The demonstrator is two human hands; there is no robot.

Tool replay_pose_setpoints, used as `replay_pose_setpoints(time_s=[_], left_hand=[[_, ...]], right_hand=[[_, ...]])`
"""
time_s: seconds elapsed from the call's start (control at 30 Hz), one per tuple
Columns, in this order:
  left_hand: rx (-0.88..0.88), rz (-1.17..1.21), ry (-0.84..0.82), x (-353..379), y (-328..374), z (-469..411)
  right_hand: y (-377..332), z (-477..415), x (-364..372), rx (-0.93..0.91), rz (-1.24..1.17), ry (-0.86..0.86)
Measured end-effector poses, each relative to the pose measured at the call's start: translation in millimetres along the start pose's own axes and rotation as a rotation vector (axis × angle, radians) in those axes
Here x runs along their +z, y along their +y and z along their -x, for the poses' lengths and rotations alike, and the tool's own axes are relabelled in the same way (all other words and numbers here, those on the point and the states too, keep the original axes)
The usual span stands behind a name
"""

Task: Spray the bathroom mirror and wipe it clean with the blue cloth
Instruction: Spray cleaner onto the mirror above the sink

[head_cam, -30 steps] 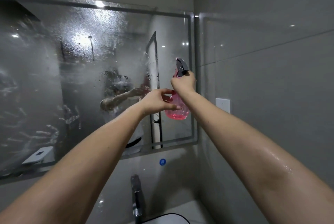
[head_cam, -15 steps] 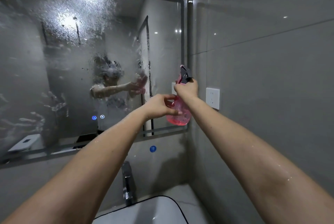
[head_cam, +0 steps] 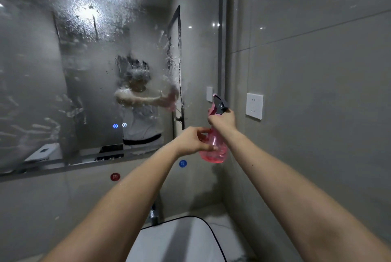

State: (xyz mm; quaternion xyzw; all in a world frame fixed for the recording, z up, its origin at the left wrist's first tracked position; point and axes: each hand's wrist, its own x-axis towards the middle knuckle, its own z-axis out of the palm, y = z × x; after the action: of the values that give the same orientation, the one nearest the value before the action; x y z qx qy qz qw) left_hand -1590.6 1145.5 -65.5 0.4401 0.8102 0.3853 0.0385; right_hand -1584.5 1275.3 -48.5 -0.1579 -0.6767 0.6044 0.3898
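A pink spray bottle with a grey trigger head is held up in front of the mirror's lower right corner. My right hand grips its neck at the trigger. My left hand clasps the bottle's pink body from the left. The wide bathroom mirror fills the upper left, its glass covered with spray droplets, foam streaks and hand smears. No blue cloth shows anywhere in this view.
A white sink basin with a chrome tap lies below my arms. A white wall socket sits on the grey tiled right wall. Red and blue round stickers mark the wall under the mirror.
Both hands and the bottle have dropped lower and shifted right, from mid-mirror height to its lower right corner. My view tilted down, showing more of the sink.
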Motion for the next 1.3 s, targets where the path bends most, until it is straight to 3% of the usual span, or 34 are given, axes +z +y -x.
replay_pose_setpoints(time_s=[0.4, 0.7, 1.07, 1.3], left_hand=[[-0.137, 0.109, -0.040, 60.2, -52.1, 18.3], [-0.215, 0.148, -0.081, 105.8, -86.6, 29.1], [-0.233, 0.196, -0.010, 75.4, -87.3, 34.8], [-0.261, 0.222, 0.061, 32.1, -100.4, 64.4]], right_hand=[[76.2, 31.7, -7.8, 0.066, 0.053, -0.106], [126.0, 49.5, -18.4, 0.203, 0.139, -0.072], [98.6, 44.1, 12.4, 0.132, 0.167, -0.184], [84.9, 66.7, 61.7, 0.080, 0.059, -0.245]])
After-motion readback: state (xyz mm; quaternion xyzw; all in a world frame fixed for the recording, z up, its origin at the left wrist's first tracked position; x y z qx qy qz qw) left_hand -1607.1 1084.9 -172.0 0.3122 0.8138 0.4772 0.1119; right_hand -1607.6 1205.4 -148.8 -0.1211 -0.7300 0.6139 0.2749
